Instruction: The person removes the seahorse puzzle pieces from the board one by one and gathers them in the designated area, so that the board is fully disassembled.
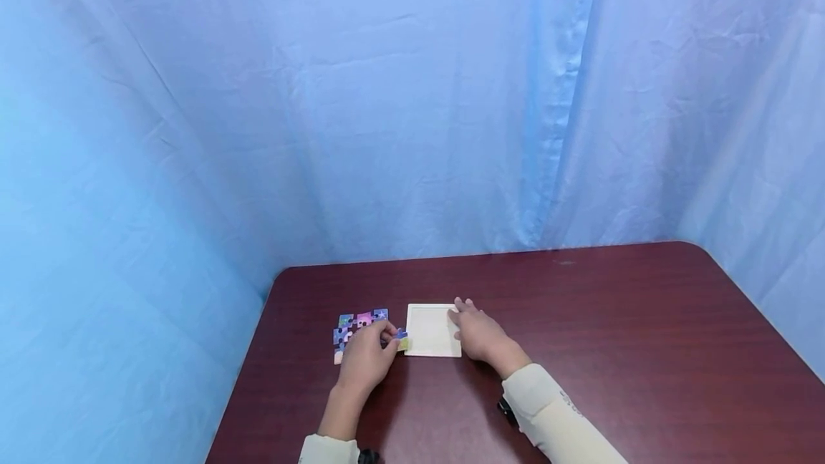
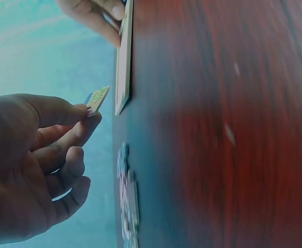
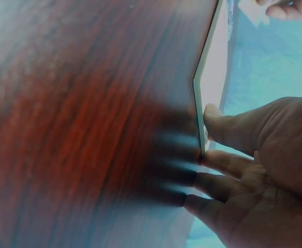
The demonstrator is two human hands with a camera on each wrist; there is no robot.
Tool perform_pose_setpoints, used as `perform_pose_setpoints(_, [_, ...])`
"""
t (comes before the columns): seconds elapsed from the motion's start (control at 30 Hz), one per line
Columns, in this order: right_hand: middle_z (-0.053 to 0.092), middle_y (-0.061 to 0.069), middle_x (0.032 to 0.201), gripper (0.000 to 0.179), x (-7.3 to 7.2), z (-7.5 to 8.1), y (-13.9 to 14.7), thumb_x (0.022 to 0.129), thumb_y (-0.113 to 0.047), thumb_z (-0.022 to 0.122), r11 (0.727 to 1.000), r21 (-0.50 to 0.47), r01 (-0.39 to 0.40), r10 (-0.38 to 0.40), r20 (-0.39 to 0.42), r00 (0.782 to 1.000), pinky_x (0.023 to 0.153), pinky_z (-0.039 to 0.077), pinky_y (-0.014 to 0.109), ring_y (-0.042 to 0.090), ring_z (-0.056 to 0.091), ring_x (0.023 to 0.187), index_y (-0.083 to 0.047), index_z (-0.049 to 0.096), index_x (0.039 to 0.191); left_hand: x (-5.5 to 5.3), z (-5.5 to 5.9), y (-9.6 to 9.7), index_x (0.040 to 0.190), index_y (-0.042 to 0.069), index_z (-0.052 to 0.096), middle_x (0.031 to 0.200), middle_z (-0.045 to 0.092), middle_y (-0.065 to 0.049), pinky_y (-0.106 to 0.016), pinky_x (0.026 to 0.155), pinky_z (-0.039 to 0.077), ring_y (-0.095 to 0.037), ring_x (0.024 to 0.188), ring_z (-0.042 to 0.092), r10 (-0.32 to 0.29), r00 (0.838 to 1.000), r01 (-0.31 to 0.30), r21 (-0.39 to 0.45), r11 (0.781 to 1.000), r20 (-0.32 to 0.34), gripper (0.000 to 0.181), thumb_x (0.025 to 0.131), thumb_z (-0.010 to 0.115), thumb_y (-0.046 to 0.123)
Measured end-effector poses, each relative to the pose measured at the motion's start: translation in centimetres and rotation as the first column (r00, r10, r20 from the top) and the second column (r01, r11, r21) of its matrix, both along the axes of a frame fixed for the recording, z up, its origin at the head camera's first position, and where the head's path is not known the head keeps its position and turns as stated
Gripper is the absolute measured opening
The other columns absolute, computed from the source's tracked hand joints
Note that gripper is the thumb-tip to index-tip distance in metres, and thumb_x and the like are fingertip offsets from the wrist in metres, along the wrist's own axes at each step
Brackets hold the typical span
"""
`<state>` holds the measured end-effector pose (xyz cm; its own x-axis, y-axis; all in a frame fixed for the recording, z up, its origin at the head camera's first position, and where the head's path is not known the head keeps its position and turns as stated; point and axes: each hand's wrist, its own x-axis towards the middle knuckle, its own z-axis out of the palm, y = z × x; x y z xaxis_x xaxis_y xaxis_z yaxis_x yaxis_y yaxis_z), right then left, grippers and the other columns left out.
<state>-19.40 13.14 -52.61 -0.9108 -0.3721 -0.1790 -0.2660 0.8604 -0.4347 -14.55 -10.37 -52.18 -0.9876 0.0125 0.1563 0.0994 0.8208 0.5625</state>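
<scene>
My left hand (image 1: pixel 369 358) pinches a jigsaw piece (image 1: pixel 402 339) between thumb and forefinger, its other fingers loosely bent. The blue and yellow-green piece is held at the left edge of a shallow cream puzzle tray (image 1: pixel 433 331); in the left wrist view the piece (image 2: pixel 97 99) is tilted. With thumb and forefinger, my right hand (image 1: pixel 482 335) holds the tray's right edge. Its remaining fingers (image 3: pixel 205 205) reach down to the table in the right wrist view. Several joined or closely laid puzzle pieces (image 1: pixel 364 319) lie left of the tray, partly hidden behind my left hand.
Everything sits on a dark reddish-brown table (image 1: pixel 612 335) with rounded far corners. Light blue curtains (image 1: pixel 412 106) hang behind the table and along its sides.
</scene>
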Motion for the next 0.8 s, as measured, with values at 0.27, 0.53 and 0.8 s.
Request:
perform_pose_setpoints(0.27, [0.033, 0.028, 0.169, 0.048, 0.0, 0.1, 0.1, 0.104, -0.004, 0.060, 1.000, 0.002, 0.000, 0.000, 0.010, 1.000, 0.125, 0.032, 0.061, 0.047, 0.029, 0.159, 0.005, 0.052, 0.151, 0.6, 0.3, -1.9, 0.092, 0.014, 0.073, 0.078, 0.070, 0.007, -0.032, 0.066, 0.049, -0.006, 0.070, 0.060, 0.065, 0.998, -0.064, -0.044, 0.997, 0.025, 0.003, 0.090, 0.075, 0.015])
perform_pose_setpoints(0.53, [0.033, 0.028, 0.169, 0.048, 0.0, 0.2, 0.0, 0.104, -0.004, 0.060, 1.000, -0.010, 0.004, -0.004, 0.008, 1.000, 0.125, 0.032, 0.061, 0.047, 0.029, 0.159, 0.005, 0.052, 0.151, 0.8, 0.2, -2.3, 0.090, 0.014, 0.073, 0.075, 0.067, 0.007, -0.033, 0.063, 0.049, -0.006, 0.066, 0.058, 0.066, 0.996, -0.061, -0.069, 0.996, 0.067, 0.004, 0.090, 0.077, 0.013])
perform_pose_setpoints(0.8, [0.035, 0.029, 0.168, 0.048, 0.1, -0.1, -0.1, 0.104, -0.004, 0.061, 1.000, -0.007, -0.004, 0.004, -0.003, 1.000, 0.125, 0.033, 0.061, 0.048, 0.031, 0.158, 0.005, 0.054, 0.150, 1.0, -0.1, -2.4, 0.090, 0.015, 0.073, 0.075, 0.067, 0.008, -0.034, 0.064, 0.050, -0.006, 0.068, 0.059, 0.076, 0.995, -0.069, -0.092, 0.993, 0.070, 0.004, 0.089, 0.078, 0.014])
